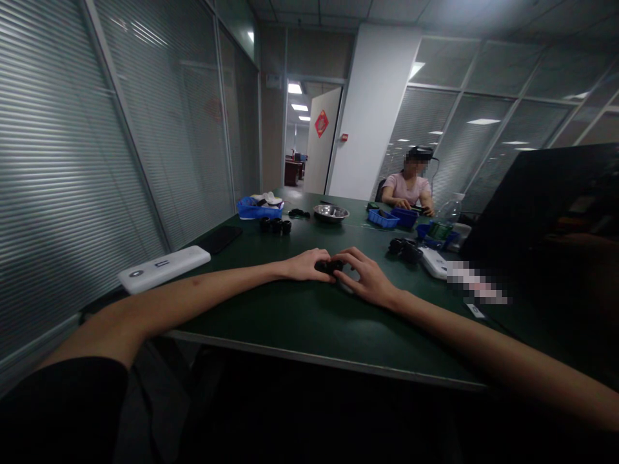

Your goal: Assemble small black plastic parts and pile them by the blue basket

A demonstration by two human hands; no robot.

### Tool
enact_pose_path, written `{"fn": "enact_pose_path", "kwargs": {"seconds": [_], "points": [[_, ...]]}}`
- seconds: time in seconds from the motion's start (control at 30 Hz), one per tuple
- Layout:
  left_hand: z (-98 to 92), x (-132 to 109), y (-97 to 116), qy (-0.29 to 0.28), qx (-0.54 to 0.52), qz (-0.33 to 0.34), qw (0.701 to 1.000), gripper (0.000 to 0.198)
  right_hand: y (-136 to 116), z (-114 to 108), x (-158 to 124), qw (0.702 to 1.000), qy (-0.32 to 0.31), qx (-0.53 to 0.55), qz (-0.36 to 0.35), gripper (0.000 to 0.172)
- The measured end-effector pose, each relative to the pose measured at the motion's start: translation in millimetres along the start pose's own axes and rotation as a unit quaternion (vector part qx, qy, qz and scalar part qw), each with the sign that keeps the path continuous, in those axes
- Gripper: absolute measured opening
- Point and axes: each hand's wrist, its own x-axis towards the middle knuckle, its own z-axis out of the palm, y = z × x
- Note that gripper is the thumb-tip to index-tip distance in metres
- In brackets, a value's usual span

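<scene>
Near the middle of the dark green table (290, 328), my left hand (308, 265) and my right hand (363, 277) meet at a small black object (329, 265). The fingers of my left hand are closed on its left side. My right hand curls over its right side, with thumb and fingertips pressed to it. The fingers partly cover the object, and its exact shape is too dark to make out.
Behind my hands stand black round parts (275, 225), a metal bowl (331, 213) and a blue bin (260, 207). A white device (164, 269) lies left. Rightward are black parts (405, 249), a bottle (445, 219) and blue trays (383, 219). A person (409, 188) sits across.
</scene>
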Motion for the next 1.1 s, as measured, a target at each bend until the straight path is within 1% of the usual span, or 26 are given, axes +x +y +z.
{"fn": "enact_pose_path", "kwargs": {"seconds": [0.23, 0.6, 0.97, 1.1], "points": [[-0.5, -0.1, 0.7, -0.004, 0.006, -0.005, 1.0, 0.05, -2.1, -0.6, 0.2, 1.0, 0.002, 0.006, -0.012, 0.03], [1.5, 0.6, -4.3, 0.006, 0.012, 0.011, 1.0, 0.051, -2.2, -0.3, 0.6, 0.999, -0.005, 0.03, -0.028, 0.035], [0.8, 0.6, -1.0, 0.001, 0.005, -0.001, 1.0, 0.052, 0.7, 0.4, -1.2, 0.999, -0.02, 0.042, -0.013, 0.037], [0.6, 0.5, -2.4, 0.002, 0.001, -0.001, 1.0, 0.052, -1.1, -1.3, -0.5, 0.999, -0.018, 0.045, -0.023, 0.04]]}}
